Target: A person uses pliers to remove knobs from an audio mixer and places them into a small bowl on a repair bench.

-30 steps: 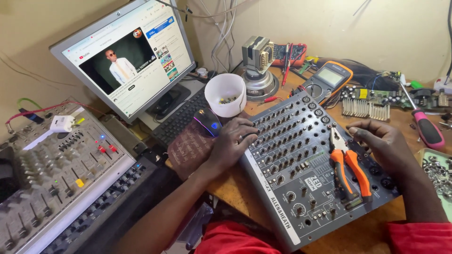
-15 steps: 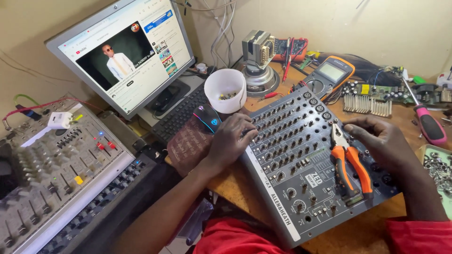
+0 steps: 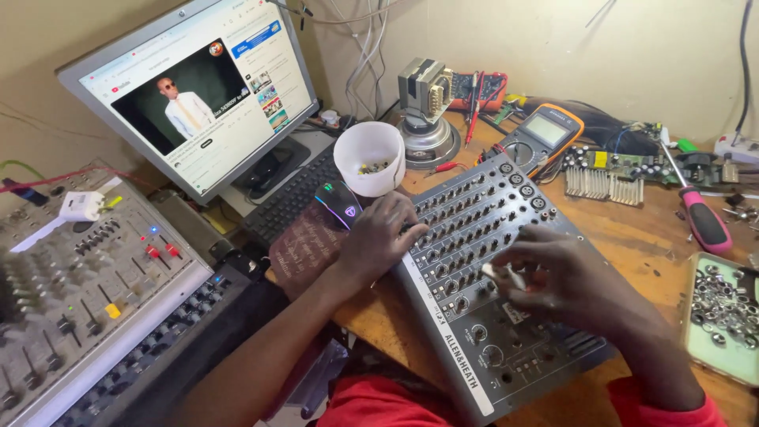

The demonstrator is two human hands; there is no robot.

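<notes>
left hand (image 3: 379, 237): rests palm down on the left edge of the grey audio mixer (image 3: 490, 277), fingers slightly spread and curled over the rows of bare knob posts, clamped on nothing.
right hand (image 3: 565, 281): over the middle of the mixer panel, fingertips drawn together around a small pale piece (image 3: 500, 273); what the piece is cannot be told.
audio mixer: lies tilted on the wooden bench (image 3: 632, 237), under both hands, its lower corner toward the person.
white cup (image 3: 369, 158): just beyond the left fingers, with small parts inside.
computer mouse (image 3: 338, 202): just left of the left fingers, on a patterned pad.
keyboard (image 3: 288, 198): beyond the mouse, below the monitor (image 3: 198, 95).
multimeter (image 3: 541, 134): beyond the right fingers, past the mixer's far corner.
pink-handled screwdriver (image 3: 704, 217): well to the right of the right hand.
tray of washers (image 3: 723, 316): right of the right wrist.
second mixer (image 3: 87, 292): far left of the left arm.
</notes>
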